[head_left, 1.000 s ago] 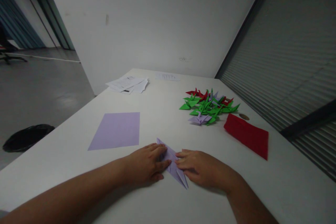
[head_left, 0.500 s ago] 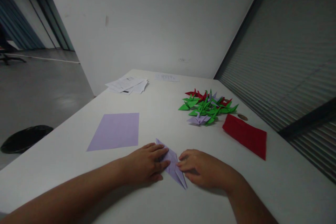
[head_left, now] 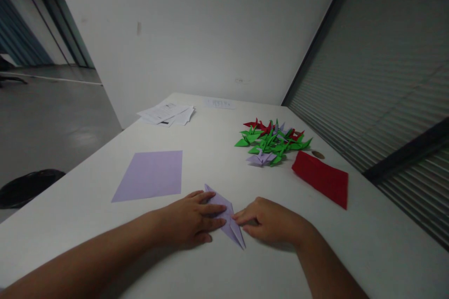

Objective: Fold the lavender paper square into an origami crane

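A folded piece of lilac origami paper (head_left: 233, 230) lies at a slant on the table before me, long and pointed at both ends. Across its left side my left hand (head_left: 194, 219) rests flat, fingers spread and covering part of it. The index fingertip of my right hand (head_left: 268, 222) presses on the paper's right edge. That hand's thumb stands apart from the index finger, and its other fingers are curled under and partly hidden.
A flat lilac sheet (head_left: 150, 175) lies left on the white table (head_left: 210, 145). Several green, red and lilac paper cranes (head_left: 268, 142) are heaped at right, beside red paper (head_left: 322, 177) and a small round brown object (head_left: 318, 154). Printed sheets (head_left: 166, 113) lie farther back.
My right index finger now points onto the paper's edge, with the other fingers more curled than before. My left fingers have spread slightly. The whole view has shifted a little.
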The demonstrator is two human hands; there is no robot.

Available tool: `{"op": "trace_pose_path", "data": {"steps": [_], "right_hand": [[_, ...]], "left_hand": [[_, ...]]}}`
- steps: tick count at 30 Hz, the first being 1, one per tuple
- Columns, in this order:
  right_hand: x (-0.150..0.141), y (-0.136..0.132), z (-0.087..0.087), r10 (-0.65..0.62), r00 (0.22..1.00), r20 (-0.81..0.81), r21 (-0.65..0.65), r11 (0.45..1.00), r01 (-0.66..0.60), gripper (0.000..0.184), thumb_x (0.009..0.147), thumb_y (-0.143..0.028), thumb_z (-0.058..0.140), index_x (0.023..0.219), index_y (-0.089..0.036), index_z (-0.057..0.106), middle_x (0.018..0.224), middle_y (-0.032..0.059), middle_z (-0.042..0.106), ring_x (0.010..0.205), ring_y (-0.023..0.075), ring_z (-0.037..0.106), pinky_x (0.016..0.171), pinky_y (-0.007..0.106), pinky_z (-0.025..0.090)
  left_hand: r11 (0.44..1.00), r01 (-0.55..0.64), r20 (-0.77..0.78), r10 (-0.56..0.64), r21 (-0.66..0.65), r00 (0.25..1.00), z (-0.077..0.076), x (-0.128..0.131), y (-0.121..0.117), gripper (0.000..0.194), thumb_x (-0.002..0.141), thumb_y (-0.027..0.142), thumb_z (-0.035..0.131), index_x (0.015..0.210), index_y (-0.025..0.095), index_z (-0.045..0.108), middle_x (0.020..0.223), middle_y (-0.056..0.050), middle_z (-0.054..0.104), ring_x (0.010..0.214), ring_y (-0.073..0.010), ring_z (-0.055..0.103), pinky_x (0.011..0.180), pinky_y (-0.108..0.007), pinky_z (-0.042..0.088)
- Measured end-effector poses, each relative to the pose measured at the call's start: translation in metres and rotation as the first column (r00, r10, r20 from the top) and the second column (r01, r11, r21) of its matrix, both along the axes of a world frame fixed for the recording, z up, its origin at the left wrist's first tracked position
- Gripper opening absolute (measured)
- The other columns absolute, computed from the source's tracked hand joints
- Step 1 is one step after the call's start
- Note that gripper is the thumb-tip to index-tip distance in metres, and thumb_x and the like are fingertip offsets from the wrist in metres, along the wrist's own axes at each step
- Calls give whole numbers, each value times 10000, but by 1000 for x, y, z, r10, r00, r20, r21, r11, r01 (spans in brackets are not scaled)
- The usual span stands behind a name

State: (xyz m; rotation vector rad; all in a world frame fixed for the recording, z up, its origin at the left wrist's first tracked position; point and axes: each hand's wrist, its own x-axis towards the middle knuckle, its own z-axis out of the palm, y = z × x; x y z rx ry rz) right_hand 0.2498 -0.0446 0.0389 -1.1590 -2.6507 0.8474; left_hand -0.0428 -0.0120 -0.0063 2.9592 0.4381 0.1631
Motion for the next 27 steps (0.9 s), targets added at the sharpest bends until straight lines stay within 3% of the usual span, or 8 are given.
{"op": "trace_pose_path", "data": {"steps": [5, 11, 19, 23, 27], "right_hand": [[2, 2, -4, -34, 998, -44, -142, 989, 27, 404, 828, -108, 618, 1136, -293, 804, 1249, 2, 748, 1122, 224, 734, 1004, 301, 539], [2, 5, -5, -80, 993, -82, -251, 966, 57, 390, 823, -124, 586, 1102, -266, 818, 1232, 17, 752, 1082, 230, 748, 943, 286, 562], [5, 7, -8, -107, 989, -104, -303, 950, 71, 398, 822, -143, 607, 1149, -267, 798, 1217, 28, 758, 1082, 236, 749, 960, 313, 565], [4, 8, -5, -103, 988, -117, -310, 949, 63, 415, 809, -131, 601, 1142, -277, 800, 1222, 18, 756, 1114, 239, 738, 992, 324, 554], [4, 8, -4, -81, 990, -114, -295, 955, 44, 424, 806, -128, 598, 1148, -278, 798, 1223, 23, 758, 1118, 236, 736, 1000, 325, 548]], "left_hand": [[998, 22, 2, -22, -53, 1000, 0, -1, 2, 575, 1004, 483, 500, 1548, 306, 443, 1604, -66, 448, 1499, -429, 328, 1188, -572, 334], [991, 29, -40, -34, -129, 999, 1, -2, 2, 638, 1010, 533, 449, 1592, 287, 362, 1631, -59, 402, 1513, -484, 246, 1186, -645, 291], [992, 69, -21, -72, -105, 997, 4, -3, 4, 602, 989, 579, 489, 1546, 356, 442, 1632, -61, 402, 1506, -471, 285, 1178, -645, 299], [995, 53, -25, -55, -85, 998, 1, -4, 6, 611, 967, 616, 514, 1532, 390, 456, 1675, -103, 301, 1497, -469, 311, 1174, -645, 303], [994, 27, -26, -30, -105, 999, 1, -4, 6, 585, 967, 625, 509, 1516, 430, 461, 1694, -163, 205, 1501, -482, 297, 1133, -735, 275]]}}
